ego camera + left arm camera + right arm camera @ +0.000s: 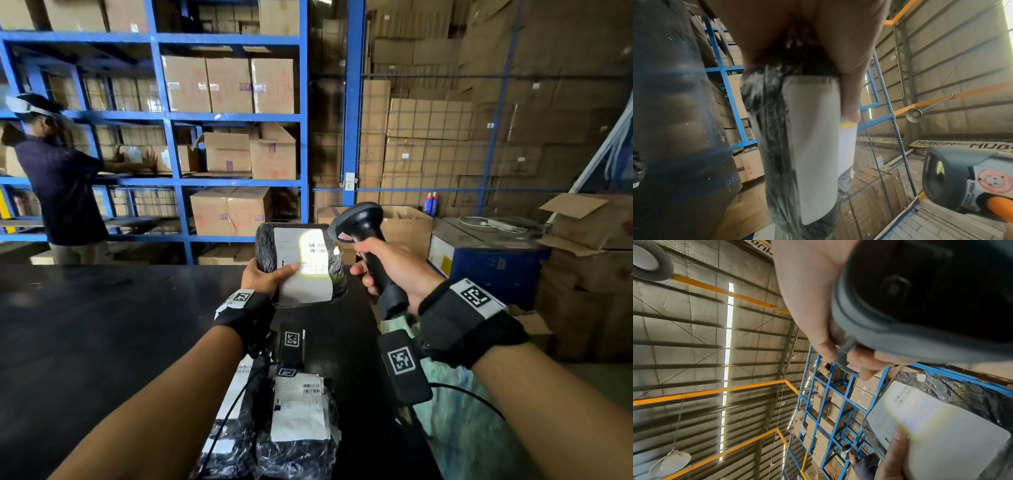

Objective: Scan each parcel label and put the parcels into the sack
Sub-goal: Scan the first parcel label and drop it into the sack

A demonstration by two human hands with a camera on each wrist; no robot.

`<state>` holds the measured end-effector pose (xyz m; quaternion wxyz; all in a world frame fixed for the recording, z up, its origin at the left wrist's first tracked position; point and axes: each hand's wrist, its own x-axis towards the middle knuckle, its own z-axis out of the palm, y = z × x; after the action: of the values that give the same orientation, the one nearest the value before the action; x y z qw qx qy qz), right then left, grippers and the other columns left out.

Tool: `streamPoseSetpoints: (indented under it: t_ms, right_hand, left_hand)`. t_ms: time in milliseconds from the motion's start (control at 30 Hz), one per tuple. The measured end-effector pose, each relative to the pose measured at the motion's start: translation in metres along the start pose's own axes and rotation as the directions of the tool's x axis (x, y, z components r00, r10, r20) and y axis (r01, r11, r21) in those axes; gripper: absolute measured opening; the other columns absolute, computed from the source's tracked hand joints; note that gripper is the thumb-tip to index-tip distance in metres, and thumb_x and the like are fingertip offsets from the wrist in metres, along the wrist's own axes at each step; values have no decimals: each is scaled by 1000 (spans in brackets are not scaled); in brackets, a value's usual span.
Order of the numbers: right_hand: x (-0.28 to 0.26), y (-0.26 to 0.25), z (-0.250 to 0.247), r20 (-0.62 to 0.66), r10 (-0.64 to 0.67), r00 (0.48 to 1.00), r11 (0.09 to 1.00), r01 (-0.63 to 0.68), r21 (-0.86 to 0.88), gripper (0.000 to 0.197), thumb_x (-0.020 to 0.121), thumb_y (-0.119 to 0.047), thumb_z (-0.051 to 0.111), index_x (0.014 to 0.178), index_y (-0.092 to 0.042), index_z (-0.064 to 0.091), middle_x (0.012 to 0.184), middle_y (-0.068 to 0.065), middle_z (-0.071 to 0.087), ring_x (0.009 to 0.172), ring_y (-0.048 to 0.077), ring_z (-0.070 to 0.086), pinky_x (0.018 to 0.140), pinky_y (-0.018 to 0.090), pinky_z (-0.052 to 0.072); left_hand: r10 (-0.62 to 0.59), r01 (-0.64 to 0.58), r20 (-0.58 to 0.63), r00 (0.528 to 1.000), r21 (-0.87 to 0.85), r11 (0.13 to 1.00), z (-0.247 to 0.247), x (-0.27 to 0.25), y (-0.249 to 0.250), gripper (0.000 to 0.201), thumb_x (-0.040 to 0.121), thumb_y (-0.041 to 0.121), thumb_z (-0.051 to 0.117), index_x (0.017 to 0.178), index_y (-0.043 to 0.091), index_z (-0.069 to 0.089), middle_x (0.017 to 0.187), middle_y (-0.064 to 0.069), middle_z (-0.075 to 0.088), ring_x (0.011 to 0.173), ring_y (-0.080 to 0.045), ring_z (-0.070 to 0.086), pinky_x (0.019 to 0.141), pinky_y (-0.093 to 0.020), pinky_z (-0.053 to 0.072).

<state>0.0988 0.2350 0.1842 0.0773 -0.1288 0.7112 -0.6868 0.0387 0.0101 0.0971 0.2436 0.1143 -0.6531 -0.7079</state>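
My left hand (265, 279) grips a black plastic-wrapped parcel (265, 243) upright above the black table (102, 325), thumb across its white label (305, 263). A bright patch of scanner light falls on the label near its barcodes. My right hand (387, 263) holds a black handheld scanner (359, 222) by the handle, head aimed at the label from the right. The left wrist view shows the parcel (777, 129) edge-on with the scanner head (953, 175) at lower right. In the right wrist view the label (931, 418) lies below the scanner (910, 305). Two more wrapped parcels (301, 428) lie on the table near me.
A pale green sack (455, 411) hangs at the table's right edge, under my right forearm. Blue shelving (171, 116) with cardboard boxes stands beyond the table, where another person (65, 185) handles items. Stacked cartons (599, 274) and a blue machine (489, 260) stand to the right.
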Motion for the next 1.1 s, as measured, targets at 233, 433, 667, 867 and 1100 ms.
streamPoseSetpoints:
  t_ms: [233, 433, 667, 867, 1100]
  right_hand:
    - [3, 1, -1, 22, -15, 1000, 999, 15, -29, 14, 88, -23, 56, 85, -10, 60, 66, 6, 57, 47, 14, 44, 45, 25, 35]
    - [2, 4, -5, 29, -4, 1000, 999, 5, -33, 11, 88, -22, 56, 87, -11, 59, 67, 6, 57, 46, 13, 44, 43, 24, 36]
    - [1, 5, -7, 5, 0, 1000, 999, 0, -44, 12, 89, -21, 56, 85, -10, 58, 69, 7, 61, 48, 13, 45, 43, 24, 36]
    - [2, 6, -8, 4, 0, 1000, 999, 1, -49, 10, 89, -21, 56, 87, -12, 59, 70, 7, 61, 48, 14, 45, 45, 25, 36]
    - [12, 62, -31, -117, 68, 991, 996, -75, -52, 6, 90, -19, 57, 91, -16, 62, 73, 9, 61, 49, 15, 47, 45, 25, 36]
  left_hand:
    - [20, -20, -20, 1000, -10, 1000, 6, 6, -2, 64, 65, 15, 86, 121, -2, 58, 114, -16, 68, 90, -26, 67, 55, -19, 52]
    - [12, -12, -6, 1000, -32, 999, 12, 5, -3, 67, 64, 15, 87, 121, -1, 57, 114, -15, 68, 93, -29, 68, 60, -25, 55]
    - [2, -1, 26, 1000, -53, 999, 17, -3, -1, 67, 63, 15, 88, 120, 0, 57, 111, -12, 70, 80, -17, 68, 50, -18, 54]
    - [-3, 6, 46, 999, -63, 998, 20, -11, 2, 60, 69, 10, 84, 120, 2, 53, 104, -8, 65, 71, -7, 61, 45, -11, 50]
    - [-39, 40, 20, 999, -58, 998, 2, -17, -13, 61, 66, 17, 86, 117, 4, 57, 109, -8, 68, 80, -17, 66, 60, -24, 54]
